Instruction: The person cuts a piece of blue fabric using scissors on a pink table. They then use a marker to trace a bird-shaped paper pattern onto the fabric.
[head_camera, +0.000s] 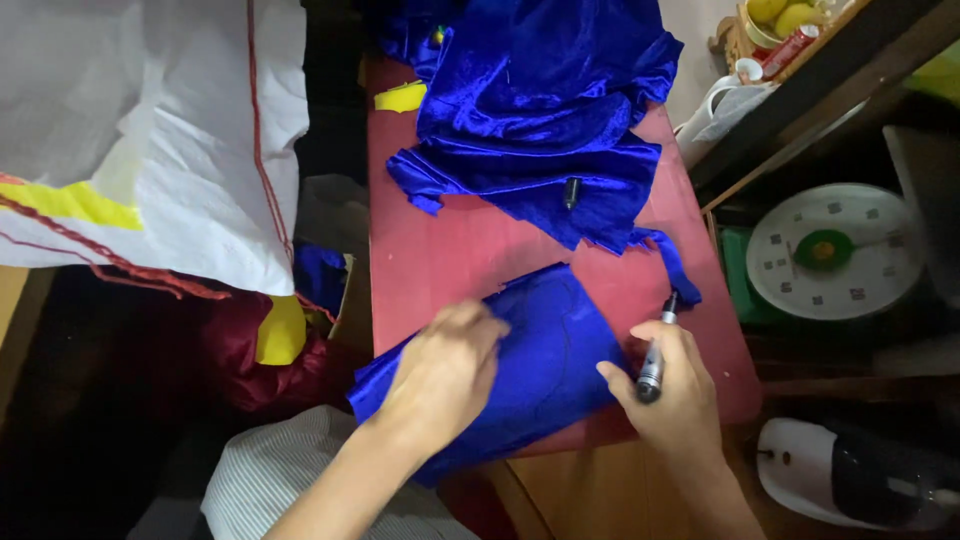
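A flat piece of blue velvet cloth (545, 350) lies at the lower centre of the frame, on the near end of a red table (440, 250), its lower edge hanging over the table's front. The left hand (445, 370) rests on the cloth's left part, fingers loosely curled and pressing down. The right hand (672, 390) sits just right of the cloth, closed around a dark marker (655, 355) with its tip pointing toward the top of the frame. Further up the table lies a heap of the same blue velvet (540, 110), with a small dark cap (571, 191) on it and a yellow scrap (400, 97) beside it. A white sack (150, 140) fills the upper left; a round white scale (835, 250) stands at right.
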